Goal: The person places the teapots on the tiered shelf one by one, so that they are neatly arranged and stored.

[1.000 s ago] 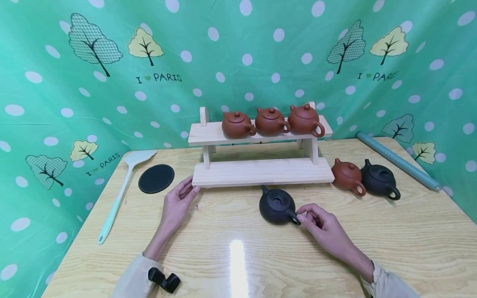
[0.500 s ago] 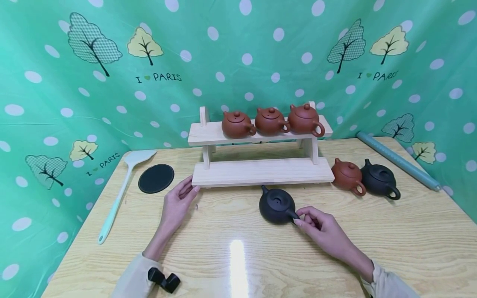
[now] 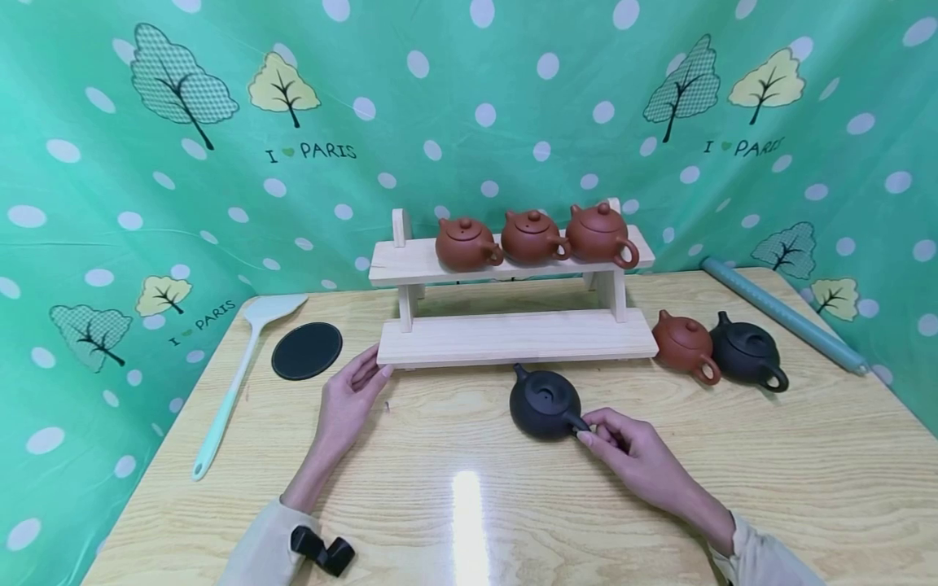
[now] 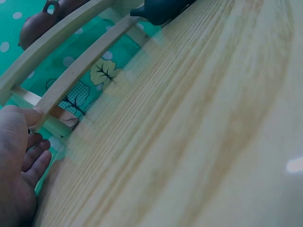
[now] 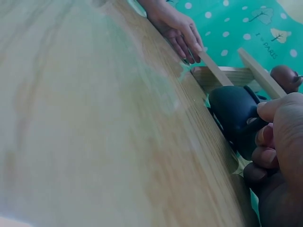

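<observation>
A two-tier wooden shelf [image 3: 513, 337] stands at the back of the table in the head view. My left hand [image 3: 348, 400] holds the left end of its lower board, thumb on the front edge and fingers beneath, as the left wrist view shows. In front of the shelf sits a black teapot [image 3: 541, 407], spout toward the board. Its handle is pinched between the thumb and fingers of my right hand [image 3: 645, 457], which partly cover it. The right wrist view has this hand [image 5: 288, 130] beside the dark teapot body [image 5: 232, 109].
Three reddish-brown teapots [image 3: 466, 246] line the upper board. Right of the shelf stand another reddish-brown teapot [image 3: 680, 346] and a second black teapot [image 3: 746, 352]. A blue-green roll [image 3: 784, 313] lies along the right edge. On the left are a round black coaster [image 3: 308, 351] and a pale spatula [image 3: 238, 378].
My right thumb and fingers have shifted slightly left and closed further over the black teapot's handle. The left hand, shelf and teapots look the same.
</observation>
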A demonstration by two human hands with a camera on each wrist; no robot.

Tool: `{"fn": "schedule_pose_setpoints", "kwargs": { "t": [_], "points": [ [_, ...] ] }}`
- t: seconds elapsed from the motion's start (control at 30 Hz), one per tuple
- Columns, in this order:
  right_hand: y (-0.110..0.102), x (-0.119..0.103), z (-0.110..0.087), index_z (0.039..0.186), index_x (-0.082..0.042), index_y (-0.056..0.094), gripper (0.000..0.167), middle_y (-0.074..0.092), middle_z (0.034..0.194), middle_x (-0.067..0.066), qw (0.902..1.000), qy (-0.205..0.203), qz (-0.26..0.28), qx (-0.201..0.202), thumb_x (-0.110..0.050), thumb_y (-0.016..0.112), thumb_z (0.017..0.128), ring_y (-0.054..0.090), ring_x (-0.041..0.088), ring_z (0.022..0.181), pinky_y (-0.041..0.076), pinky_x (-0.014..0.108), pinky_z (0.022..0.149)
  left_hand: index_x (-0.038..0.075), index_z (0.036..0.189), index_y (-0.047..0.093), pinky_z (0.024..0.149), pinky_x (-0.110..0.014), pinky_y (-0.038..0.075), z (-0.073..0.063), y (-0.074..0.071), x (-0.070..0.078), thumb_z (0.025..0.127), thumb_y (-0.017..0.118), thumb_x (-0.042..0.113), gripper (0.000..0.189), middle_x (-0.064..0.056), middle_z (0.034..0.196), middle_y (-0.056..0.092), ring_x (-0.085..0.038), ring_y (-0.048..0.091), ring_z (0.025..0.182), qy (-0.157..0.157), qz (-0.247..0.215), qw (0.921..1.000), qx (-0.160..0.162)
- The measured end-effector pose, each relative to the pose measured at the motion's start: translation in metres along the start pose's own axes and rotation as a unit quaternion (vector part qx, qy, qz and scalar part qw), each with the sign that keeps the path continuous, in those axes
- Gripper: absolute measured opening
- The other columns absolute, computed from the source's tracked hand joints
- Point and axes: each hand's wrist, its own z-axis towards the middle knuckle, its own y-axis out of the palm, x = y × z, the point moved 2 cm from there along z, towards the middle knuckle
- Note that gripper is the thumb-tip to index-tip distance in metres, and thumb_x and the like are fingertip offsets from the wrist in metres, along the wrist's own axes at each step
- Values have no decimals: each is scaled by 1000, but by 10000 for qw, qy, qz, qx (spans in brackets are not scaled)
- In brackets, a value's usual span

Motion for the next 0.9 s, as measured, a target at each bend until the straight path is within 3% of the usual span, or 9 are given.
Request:
{"fn": "schedule_pose_setpoints", "kwargs": {
  "t": [0.23,0.6,0.9],
  "points": [
    [0,0,0,107,-10,72,12,46,70,-13,9996,179,-204,25,-1,65,102,39,3,56,36,25,46,-2,146,55,96,-15,51,0,0,0,102,71,18,51,-22,139,62,-29,61,127,-20,-27,10000,12],
    [0,0,0,106,-9,69,8,48,71,-10,9983,547,-147,108,-6,62,105,40,7,56,35,27,46,-2,147,54,96,-15,51,0,-1,0,102,71,19,52,-22,140,61,-30,60,128,-28,15,10000,-9],
    [3,0,1,103,-8,67,6,46,71,-9,9979,591,-68,239,-6,62,105,39,7,56,34,29,45,-2,149,52,96,-14,50,3,-1,-3,103,69,18,53,-22,142,59,-31,59,129,-56,81,9999,-44]
  ]
}}
